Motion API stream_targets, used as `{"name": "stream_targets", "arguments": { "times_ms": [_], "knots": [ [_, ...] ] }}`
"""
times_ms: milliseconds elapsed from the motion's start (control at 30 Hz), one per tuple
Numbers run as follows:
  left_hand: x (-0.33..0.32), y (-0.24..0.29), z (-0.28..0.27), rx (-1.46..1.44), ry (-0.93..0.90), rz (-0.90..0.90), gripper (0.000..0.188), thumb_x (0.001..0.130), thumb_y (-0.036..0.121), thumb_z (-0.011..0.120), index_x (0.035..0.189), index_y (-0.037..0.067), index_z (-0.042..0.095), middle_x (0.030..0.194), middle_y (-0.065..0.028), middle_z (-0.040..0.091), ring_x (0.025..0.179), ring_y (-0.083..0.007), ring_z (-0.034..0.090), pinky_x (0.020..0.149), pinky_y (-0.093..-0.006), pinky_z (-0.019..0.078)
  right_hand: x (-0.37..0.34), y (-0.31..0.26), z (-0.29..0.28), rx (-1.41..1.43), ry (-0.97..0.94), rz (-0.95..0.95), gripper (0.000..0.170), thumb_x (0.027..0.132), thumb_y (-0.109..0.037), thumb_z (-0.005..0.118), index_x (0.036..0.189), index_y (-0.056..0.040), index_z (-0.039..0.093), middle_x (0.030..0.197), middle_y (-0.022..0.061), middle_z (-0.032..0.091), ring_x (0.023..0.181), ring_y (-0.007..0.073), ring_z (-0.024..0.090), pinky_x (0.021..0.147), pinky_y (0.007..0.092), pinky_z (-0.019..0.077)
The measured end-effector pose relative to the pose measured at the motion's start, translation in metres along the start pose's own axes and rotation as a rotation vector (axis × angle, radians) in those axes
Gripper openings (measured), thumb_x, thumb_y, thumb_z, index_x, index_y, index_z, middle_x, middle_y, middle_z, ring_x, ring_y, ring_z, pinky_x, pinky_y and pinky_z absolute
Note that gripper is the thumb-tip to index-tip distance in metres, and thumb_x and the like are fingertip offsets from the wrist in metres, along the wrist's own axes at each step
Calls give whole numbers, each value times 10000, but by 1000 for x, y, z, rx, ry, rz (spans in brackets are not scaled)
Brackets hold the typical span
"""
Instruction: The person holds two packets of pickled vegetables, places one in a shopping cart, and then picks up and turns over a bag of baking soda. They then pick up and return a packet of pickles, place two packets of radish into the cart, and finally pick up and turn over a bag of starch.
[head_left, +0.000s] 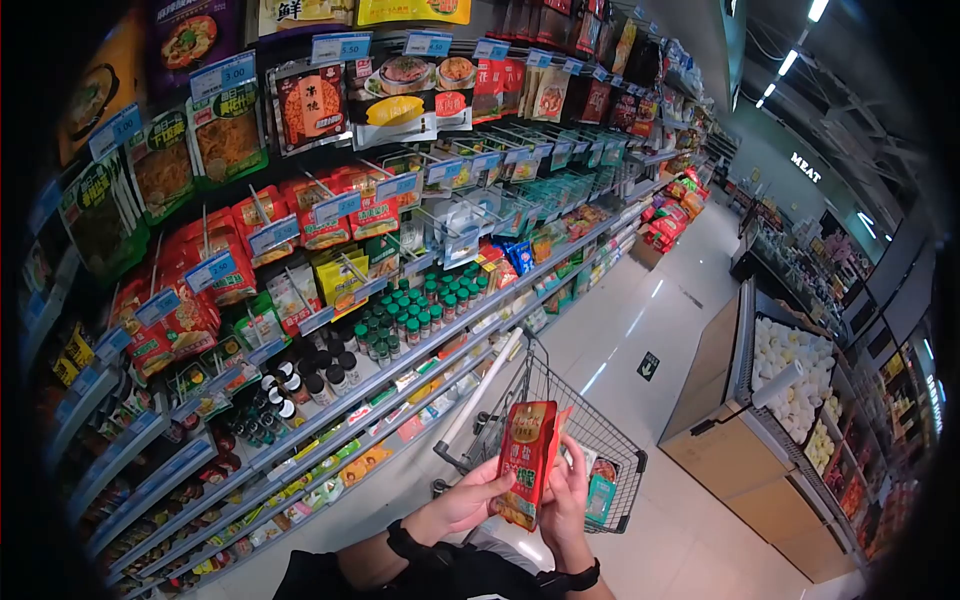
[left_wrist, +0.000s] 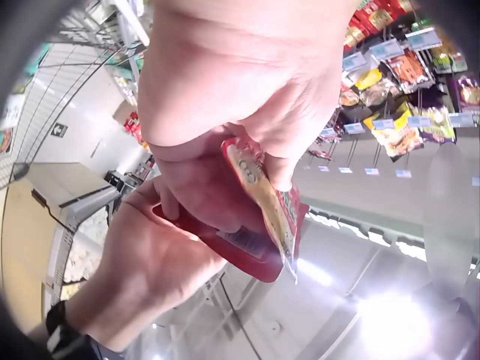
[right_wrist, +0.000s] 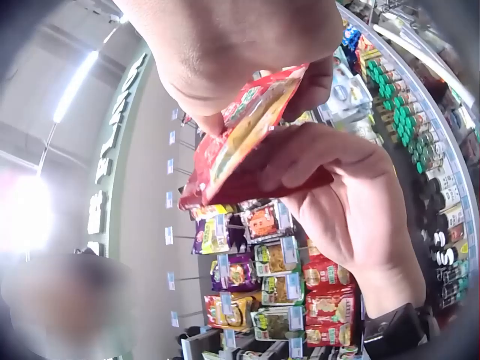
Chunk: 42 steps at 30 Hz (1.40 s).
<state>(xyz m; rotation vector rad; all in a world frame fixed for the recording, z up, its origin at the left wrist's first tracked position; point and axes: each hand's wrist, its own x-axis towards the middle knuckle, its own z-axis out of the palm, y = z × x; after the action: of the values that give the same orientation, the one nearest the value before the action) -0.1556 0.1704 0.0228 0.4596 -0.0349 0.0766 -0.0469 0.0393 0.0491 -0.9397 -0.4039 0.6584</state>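
hands [head_left: 470, 503] [head_left: 567, 492]: 2 | held packets [head_left: 525, 465]: 1+ | cart [head_left: 630, 492]: 1 | wristbands [head_left: 405, 543] [head_left: 572, 578]: 2

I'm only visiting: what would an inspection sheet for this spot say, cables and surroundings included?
Surface: pale floor; shelves alongside.
Job's things: red packet, held up.
Clutter: hanging packets; green-capped jars; goods in a wire trolley.
Hands: left hand and right hand both grip the red packet.
Cables: nothing seen clearly.
Surroundings: wood-coloured stand, lit MEAT sign, ceiling lights.
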Motion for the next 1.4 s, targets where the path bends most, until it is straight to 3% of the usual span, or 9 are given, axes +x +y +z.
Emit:
{"name": "stream_targets", "arguments": {
  "times_ms": [100, 167, 333, 533, 667, 733, 800, 1100, 1400],
  "knots": [
    [9, -2, 8, 289, -3, 16, 716, 1040, 247, 614, 1610, 124, 198, 1517, -70, 465, 1383, -186, 482, 1080, -395, 476, -3, 15, -8, -82, -39, 59, 560, 1078, -290, 466, 1556, -24, 347, 1446, 106, 534, 1281, 171, 552, 1080, 322, 436],
    [10, -1, 20, 538, 196, 16, 705, 1023, 164, 641, 1582, 118, 213, 1479, -43, 485, 1373, -144, 458, 1086, -351, 439, -2, 18, -10, -77, 37, 145, 510, 1093, -350, 398, 1499, -44, 437, 1363, 109, 612, 1178, 201, 635, 1024, 350, 496],
    [20, -18, 6, 463, 208, 165, 980, 1002, 160, 651, 1644, 128, -89, 1656, -89, 197, 1450, -190, 356, 1120, -352, 401, 0, 17, -15, -23, -43, 243, 560, 1109, -258, 318, 1605, -7, 253, 1613, 137, 362, 1468, 227, 382, 1212, 357, 284],
    [19, -21, -1, 476, 232, 15, 911, 1019, 394, 609, 1650, 94, 24, 1683, -86, 146, 1505, -204, 238, 1197, -363, 274, -4, 14, -17, -299, -362, 92, 785, 1022, -285, 555, 1630, -9, 141, 1667, 135, 241, 1530, 237, 253, 1232, 343, 196],
    [16, -23, -10, 347, 254, 20, 722, 1022, 388, 595, 1592, 77, 279, 1476, -78, 459, 1327, -179, 459, 1051, -331, 430, -3, 2, -5, -253, -276, 181, 885, 919, -151, 682, 1624, -11, 167, 1663, 144, 239, 1530, 232, 244, 1226, 344, 208],
    [12, -25, -26, 77, 200, -53, 622, 1024, 432, 546, 1507, 58, 426, 1208, -45, 623, 1046, -160, 606, 990, -365, 472, -6, 1, -11, 5, -140, 245, 777, 938, -224, 634, 1582, -1, 262, 1447, 153, 480, 1317, 270, 497, 1106, 378, 401],
    [9, -9, -13, -18, 75, 18, 768, 991, 567, 489, 1511, 10, 395, 1210, -136, 609, 1048, -214, 606, 986, -387, 473, -7, -9, -15, 192, -114, 301, 677, 939, -412, 565, 1436, 20, 407, 1113, 204, 619, 968, 313, 645, 884, 442, 547],
    [-6, 8, 2, -270, -152, 115, 1002, 913, 771, 432, 1537, -8, 351, 1363, -308, 544, 1171, -366, 583, 1017, -492, 460, -9, -30, 6, 647, -229, 286, 765, 964, -544, 488, 1500, -13, 366, 1312, 230, 566, 1066, 350, 613, 917, 517, 526],
    [-10, 13, 15, -242, -70, 117, 1063, 887, 843, 392, 1515, -14, 363, 1296, -287, 569, 1156, -372, 583, 938, -491, 476, -15, -23, 7, 612, -168, 297, 796, 954, -592, 485, 1500, -26, 365, 1238, 235, 570, 1029, 360, 594, 874, 516, 517]
  ]
}}
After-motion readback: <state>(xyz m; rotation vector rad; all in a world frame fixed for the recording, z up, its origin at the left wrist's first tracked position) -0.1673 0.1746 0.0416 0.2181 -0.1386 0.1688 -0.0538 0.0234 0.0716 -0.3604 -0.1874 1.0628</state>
